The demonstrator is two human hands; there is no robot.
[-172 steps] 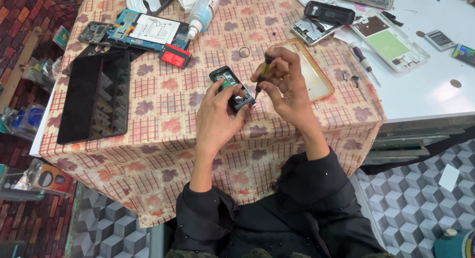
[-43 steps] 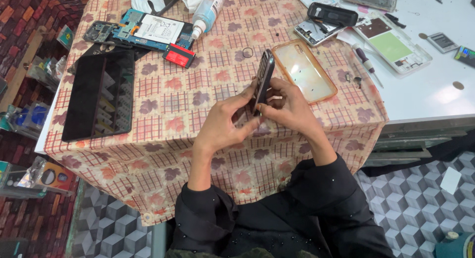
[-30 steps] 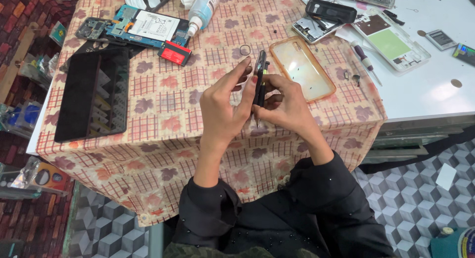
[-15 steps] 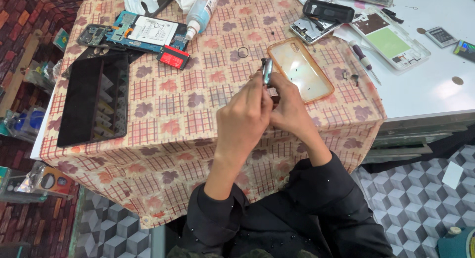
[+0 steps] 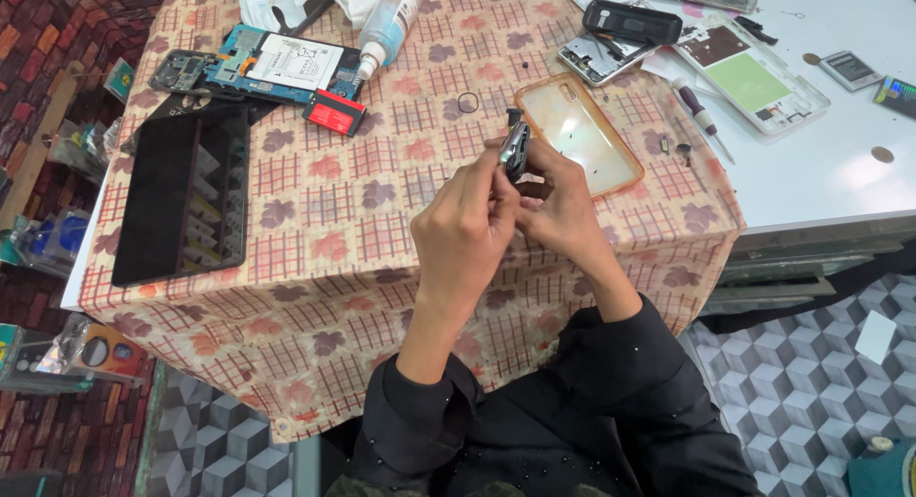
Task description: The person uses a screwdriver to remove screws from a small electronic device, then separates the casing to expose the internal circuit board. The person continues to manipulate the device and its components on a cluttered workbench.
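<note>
A person is holding a small phone (image 5: 515, 152) edge-up above a patterned tablecloth (image 5: 324, 239), just beside an orange-rimmed clear case (image 5: 582, 134). The left hand (image 5: 468, 235) is gripping the phone's near side; the right hand (image 5: 563, 206) is closing around it from the case's side (perhaps prying, though the fingers are hiding the seam). Pinched only by its thin edges, it could be slipping and dropping onto the cloth, scattering loose parts toward that case.

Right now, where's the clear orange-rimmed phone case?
In the head view, the clear orange-rimmed phone case lies flat on the patterned tablecloth, just beyond the right hand, left of the small screwdriver.
</note>
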